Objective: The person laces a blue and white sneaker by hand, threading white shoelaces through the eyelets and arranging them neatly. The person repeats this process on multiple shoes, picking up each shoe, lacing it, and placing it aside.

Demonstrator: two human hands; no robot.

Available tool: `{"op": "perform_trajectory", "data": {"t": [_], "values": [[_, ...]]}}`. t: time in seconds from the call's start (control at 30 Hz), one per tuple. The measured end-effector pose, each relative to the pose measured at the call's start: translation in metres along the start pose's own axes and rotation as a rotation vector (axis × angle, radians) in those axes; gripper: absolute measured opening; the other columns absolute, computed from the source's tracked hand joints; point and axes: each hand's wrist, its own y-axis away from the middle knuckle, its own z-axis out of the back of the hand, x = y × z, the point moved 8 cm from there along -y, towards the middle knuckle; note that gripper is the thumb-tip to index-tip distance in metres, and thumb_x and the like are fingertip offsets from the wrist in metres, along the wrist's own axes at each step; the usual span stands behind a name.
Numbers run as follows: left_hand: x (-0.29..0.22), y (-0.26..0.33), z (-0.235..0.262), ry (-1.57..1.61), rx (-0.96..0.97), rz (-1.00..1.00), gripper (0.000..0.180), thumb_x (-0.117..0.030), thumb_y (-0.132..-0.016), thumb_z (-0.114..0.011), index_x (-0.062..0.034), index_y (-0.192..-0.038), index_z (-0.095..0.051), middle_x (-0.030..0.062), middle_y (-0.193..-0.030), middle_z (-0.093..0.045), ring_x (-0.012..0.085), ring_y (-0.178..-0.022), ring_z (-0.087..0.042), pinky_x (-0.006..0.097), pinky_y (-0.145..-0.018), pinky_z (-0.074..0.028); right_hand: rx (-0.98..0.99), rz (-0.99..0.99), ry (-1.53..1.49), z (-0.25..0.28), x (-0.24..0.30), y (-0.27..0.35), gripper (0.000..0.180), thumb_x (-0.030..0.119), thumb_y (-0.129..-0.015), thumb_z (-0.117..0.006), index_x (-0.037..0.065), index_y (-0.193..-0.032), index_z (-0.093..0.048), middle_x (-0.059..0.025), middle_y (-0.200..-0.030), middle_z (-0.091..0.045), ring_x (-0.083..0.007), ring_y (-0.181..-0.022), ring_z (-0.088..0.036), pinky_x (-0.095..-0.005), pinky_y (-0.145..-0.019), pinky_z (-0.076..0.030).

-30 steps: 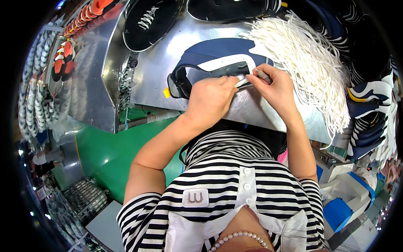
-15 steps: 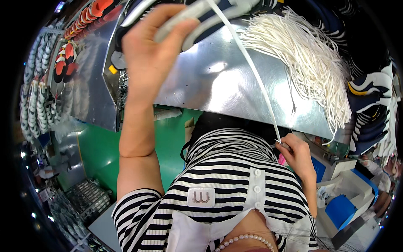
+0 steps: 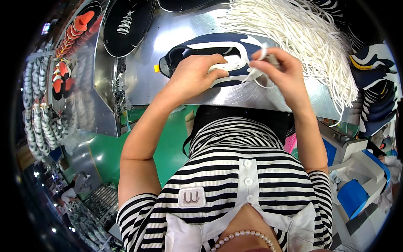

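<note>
A navy and white shoe upper (image 3: 242, 61) lies on the metal tabletop in front of me, its grey heel end to the left. My left hand (image 3: 195, 75) is closed on the near edge of its opening, with thumb and fingers pinching the white rim. Beside the upper's right end, my right hand (image 3: 282, 69) is closed in a pinch on a white shoelace (image 3: 263, 52). A slack part of the lace curves below those fingers, close to the upper. My fingers hide exactly where the lace passes through the upper.
A large heap of loose white laces (image 3: 308, 46) covers the table's right side. A black oval form with laces (image 3: 128, 27) lies at the left. Navy uppers (image 3: 373, 94) are stacked at the right. The metal table's front edge (image 3: 235, 101) runs before my waist.
The upper has come down from a raised position onto the table. My right hand has risen from beside my waist to the upper, and the lace has gone from taut to slack.
</note>
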Motion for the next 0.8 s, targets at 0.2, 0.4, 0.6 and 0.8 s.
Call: {"op": "perform_trajectory", "data": {"t": [0.2, 0.4, 0.6, 0.8], "values": [[-0.027, 0.005, 0.015, -0.137, -0.118, -0.069, 0.030, -0.027, -0.097, -0.058, -0.0016, -0.110, -0.068, 0.0164, -0.099, -0.070, 0.0312, -0.086, -0.068, 0.038, -0.076, -0.051, -0.055, 0.057, 0.137, -0.016, -0.014, -0.028, 0.017, 0.012, -0.087, -0.073, 0.003, -0.102, -0.071, -0.0022, -0.081, -0.070, -0.0052, -0.072, -0.059, -0.0222, -0.066, -0.048], [-0.018, -0.025, -0.002, -0.156, -0.075, -0.020, 0.025, -0.030, -0.090, -0.067, -0.0062, -0.096, -0.073, 0.0126, -0.073, -0.067, 0.0284, -0.061, -0.062, 0.037, -0.061, -0.048, -0.069, 0.150, 0.208, -0.019, -0.017, -0.039, 0.021, 0.017, -0.087, -0.072, 0.005, -0.103, -0.069, -0.0053, -0.080, -0.070, -0.0125, -0.068, -0.063, -0.0255, -0.064, -0.050], [-0.008, -0.029, -0.008, -0.076, -0.111, 0.088, 0.022, -0.029, -0.088, -0.070, -0.0065, -0.090, -0.074, 0.0064, -0.064, -0.063, 0.0119, -0.053, -0.054, 0.028, -0.053, -0.042, -0.174, 0.159, 0.241, 0.000, -0.018, -0.019, 0.027, 0.021, -0.090, -0.068, 0.001, -0.106, -0.060, -0.0131, -0.087, -0.070, -0.0260, -0.078, -0.069, -0.0333, -0.068, -0.052], [-0.006, -0.028, -0.008, -0.070, -0.163, 0.083, 0.025, -0.030, -0.088, -0.071, -0.0051, -0.090, -0.074, 0.0046, -0.066, -0.066, 0.0115, -0.056, -0.057, 0.027, -0.056, -0.044, -0.024, 0.038, 0.329, -0.007, -0.027, 0.014, 0.015, 0.014, -0.092, -0.065, 0.001, -0.095, -0.059, -0.0110, -0.076, -0.069, -0.0236, -0.066, -0.068, -0.0320, -0.062, -0.051]]}}
